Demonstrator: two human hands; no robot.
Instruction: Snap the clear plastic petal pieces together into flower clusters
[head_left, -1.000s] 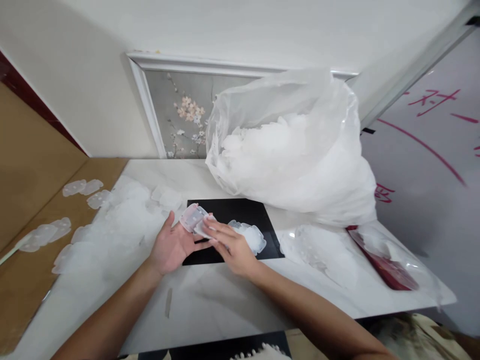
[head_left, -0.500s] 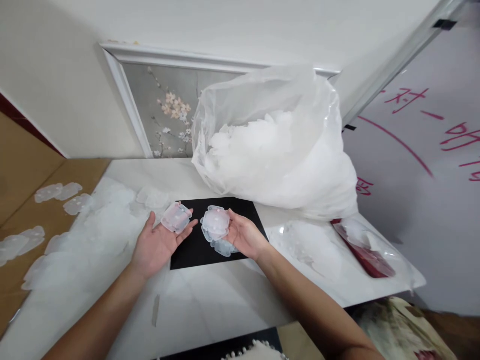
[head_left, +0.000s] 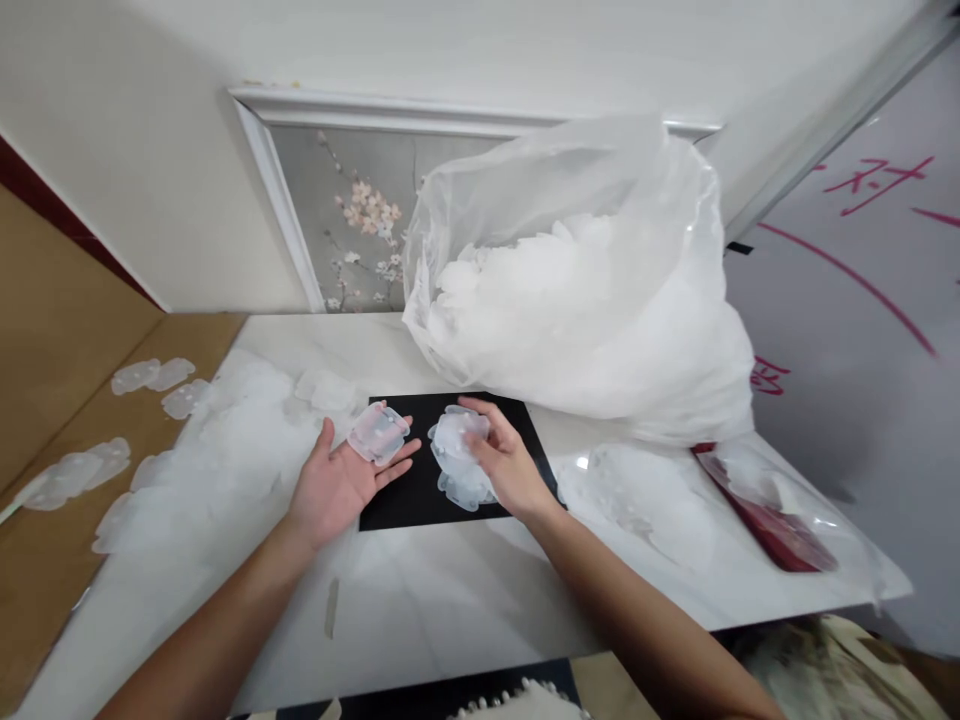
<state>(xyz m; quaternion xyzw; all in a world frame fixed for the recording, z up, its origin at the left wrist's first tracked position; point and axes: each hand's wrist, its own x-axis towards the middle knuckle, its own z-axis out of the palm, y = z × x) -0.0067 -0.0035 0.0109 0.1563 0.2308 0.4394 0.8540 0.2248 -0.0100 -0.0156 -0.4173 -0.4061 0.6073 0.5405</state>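
Observation:
My left hand [head_left: 335,495] is palm up with its fingers stretched out, and a translucent plastic piece [head_left: 377,433] with scalloped edges rests across them. Whether it is one piece or a thin stack, I cannot tell. To its right, my right hand [head_left: 510,462] has its thumb over another translucent plastic piece [head_left: 454,436], fingers curved behind it. Beneath lies a small pile of similar pieces [head_left: 463,490] on a black mat [head_left: 397,505]. The pile partly hides behind the right hand.
A large clear bag [head_left: 600,350] full of white pieces stands behind the mat. A broad heap of pieces [head_left: 217,450] covers the table's left, beside cardboard [head_left: 45,540]. On the right are more pieces [head_left: 645,500] and a red item in clear plastic [head_left: 780,520]. A whiteboard [head_left: 862,430] stands at right.
My right thumb has come over the front of a piece, and that hand sits lower over the pile. The left hand still bears its piece. The whole view has shifted slightly.

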